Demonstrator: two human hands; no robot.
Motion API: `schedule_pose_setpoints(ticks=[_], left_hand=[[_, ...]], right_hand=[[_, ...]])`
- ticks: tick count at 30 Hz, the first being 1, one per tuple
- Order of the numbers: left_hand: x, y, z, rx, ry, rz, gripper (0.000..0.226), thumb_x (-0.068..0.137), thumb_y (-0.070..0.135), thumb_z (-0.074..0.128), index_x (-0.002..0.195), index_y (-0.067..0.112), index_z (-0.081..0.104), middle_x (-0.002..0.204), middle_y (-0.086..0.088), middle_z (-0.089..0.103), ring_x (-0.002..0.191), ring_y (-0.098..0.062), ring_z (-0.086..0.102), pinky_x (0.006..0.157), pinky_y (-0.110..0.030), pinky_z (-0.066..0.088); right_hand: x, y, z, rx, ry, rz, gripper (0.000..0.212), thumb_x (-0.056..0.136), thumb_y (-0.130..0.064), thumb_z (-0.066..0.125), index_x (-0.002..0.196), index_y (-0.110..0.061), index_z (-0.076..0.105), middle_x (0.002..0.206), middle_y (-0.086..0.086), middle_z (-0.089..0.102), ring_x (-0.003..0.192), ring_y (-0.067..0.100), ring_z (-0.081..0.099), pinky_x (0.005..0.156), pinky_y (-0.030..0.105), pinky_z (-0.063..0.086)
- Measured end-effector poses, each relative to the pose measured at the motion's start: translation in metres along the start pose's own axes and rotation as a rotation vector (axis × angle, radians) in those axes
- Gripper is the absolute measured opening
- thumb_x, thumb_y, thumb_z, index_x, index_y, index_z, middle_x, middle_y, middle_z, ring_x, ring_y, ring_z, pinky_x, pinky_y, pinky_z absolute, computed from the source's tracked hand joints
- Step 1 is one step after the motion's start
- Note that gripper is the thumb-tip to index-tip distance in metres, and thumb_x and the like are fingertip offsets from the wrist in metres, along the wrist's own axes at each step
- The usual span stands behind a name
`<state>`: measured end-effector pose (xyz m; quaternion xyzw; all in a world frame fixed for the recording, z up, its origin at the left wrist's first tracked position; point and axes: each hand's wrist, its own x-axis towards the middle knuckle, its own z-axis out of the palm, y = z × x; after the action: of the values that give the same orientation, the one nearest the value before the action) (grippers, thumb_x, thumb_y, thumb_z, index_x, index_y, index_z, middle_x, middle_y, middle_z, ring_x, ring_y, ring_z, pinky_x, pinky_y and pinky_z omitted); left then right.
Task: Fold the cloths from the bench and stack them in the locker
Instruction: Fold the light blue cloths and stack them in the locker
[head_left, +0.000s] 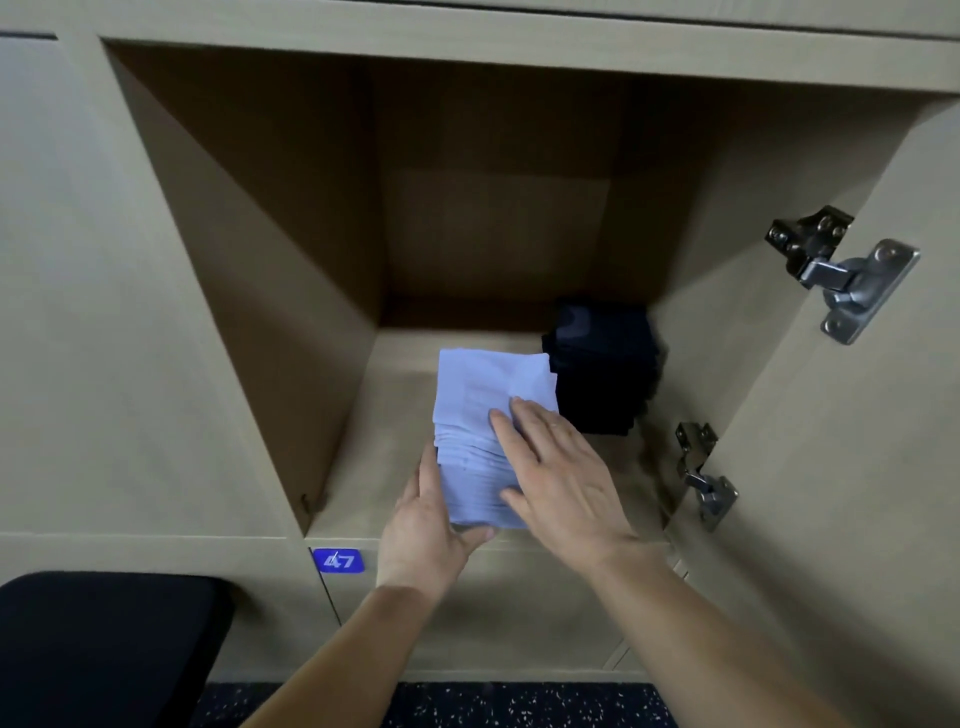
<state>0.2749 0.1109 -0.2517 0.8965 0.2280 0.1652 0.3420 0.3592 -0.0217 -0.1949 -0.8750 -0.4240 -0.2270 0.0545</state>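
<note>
The pale stack of cloths (483, 395) sat on the locker (384, 467) floor, with a dark stack (602, 374) just beside it at two o'clock. The right hand (561, 478) lay flat on top, fingers straight and slightly spread, probably to press it down. The left hand (426, 525) braced the stack's eight o'clock side with straight fingers held together, likely to square the edges.

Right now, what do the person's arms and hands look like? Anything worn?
No gloves, rings or watch on the left hand or right hand. The left forearm and right forearm are bare; no sleeves in view.
</note>
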Motion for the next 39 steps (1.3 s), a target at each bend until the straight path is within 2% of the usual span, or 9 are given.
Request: schedule_pose_setpoints(ticks=[6, 13, 19, 25, 32, 36, 39], left_hand=[[0.003, -0.006, 0.017, 0.003, 0.004, -0.089, 0.12, 0.07, 0.043, 0.083, 0.154, 0.021, 0.001, 0.137, -0.001, 0.053, 0.113, -0.022, 0.059, 0.072, -0.024, 0.043], [0.023, -0.008, 0.026, 0.027, 0.045, -0.158, 0.115, 0.073, 0.046, 0.079, 0.153, 0.022, 0.0, 0.12, -0.003, 0.064, 0.103, -0.024, 0.063, 0.066, -0.025, 0.038], [0.06, -0.013, 0.028, -0.022, 0.111, -0.158, 0.113, 0.073, 0.037, 0.081, 0.153, 0.024, 0.002, 0.126, -0.004, 0.062, 0.106, -0.028, 0.062, 0.068, -0.025, 0.037], [0.099, -0.015, 0.038, -0.05, 0.12, -0.114, 0.113, 0.074, 0.037, 0.081, 0.153, 0.026, 0.001, 0.124, 0.001, 0.061, 0.101, -0.021, 0.061, 0.073, -0.027, 0.045], [0.134, -0.01, 0.048, -0.039, 0.113, -0.115, 0.115, 0.074, 0.041, 0.081, 0.154, 0.021, 0.001, 0.117, -0.002, 0.064, 0.097, -0.023, 0.063, 0.068, -0.025, 0.04], [0.143, -0.01, 0.053, -0.032, 0.107, -0.081, 0.115, 0.073, 0.04, 0.082, 0.155, 0.021, 0.004, 0.117, -0.003, 0.065, 0.098, -0.025, 0.063, 0.071, -0.026, 0.043], [0.144, -0.004, 0.057, -0.058, 0.09, -0.067, 0.111, 0.074, 0.036, 0.082, 0.155, 0.02, 0.008, 0.119, -0.002, 0.064, 0.101, -0.025, 0.063, 0.071, -0.024, 0.04]], right_hand=[[-0.001, 0.005, 0.015, -0.023, 0.053, -0.047, 0.087, 0.052, -0.029, 0.089, 0.131, -0.009, 0.058, 0.132, 0.016, 0.058, 0.121, 0.03, 0.058, 0.104, 0.042, 0.045], [0.022, 0.012, 0.033, -0.028, 0.112, -0.087, 0.078, 0.059, -0.023, 0.086, 0.13, -0.011, 0.056, 0.13, 0.013, 0.059, 0.12, 0.028, 0.058, 0.104, 0.039, 0.046], [0.062, 0.022, 0.049, -0.022, 0.13, -0.114, 0.077, 0.057, -0.026, 0.088, 0.128, -0.012, 0.06, 0.125, 0.01, 0.063, 0.116, 0.025, 0.061, 0.101, 0.037, 0.046], [0.093, 0.041, 0.068, -0.044, 0.139, -0.1, 0.081, 0.052, -0.023, 0.091, 0.127, -0.013, 0.062, 0.123, 0.01, 0.066, 0.113, 0.024, 0.064, 0.099, 0.035, 0.046], [0.115, 0.059, 0.081, -0.059, 0.17, -0.086, 0.078, 0.05, -0.018, 0.091, 0.124, -0.009, 0.065, 0.118, 0.014, 0.068, 0.109, 0.027, 0.066, 0.095, 0.038, 0.049], [0.119, 0.067, 0.078, -0.132, 0.174, -0.093, 0.068, 0.058, -0.017, 0.085, 0.122, -0.008, 0.065, 0.115, 0.015, 0.069, 0.107, 0.028, 0.067, 0.099, 0.042, 0.047], [0.116, 0.073, 0.074, -0.192, 0.19, -0.101, 0.052, 0.072, -0.017, 0.067, 0.123, -0.007, 0.064, 0.114, 0.015, 0.068, 0.106, 0.029, 0.066, 0.104, 0.044, 0.042]])
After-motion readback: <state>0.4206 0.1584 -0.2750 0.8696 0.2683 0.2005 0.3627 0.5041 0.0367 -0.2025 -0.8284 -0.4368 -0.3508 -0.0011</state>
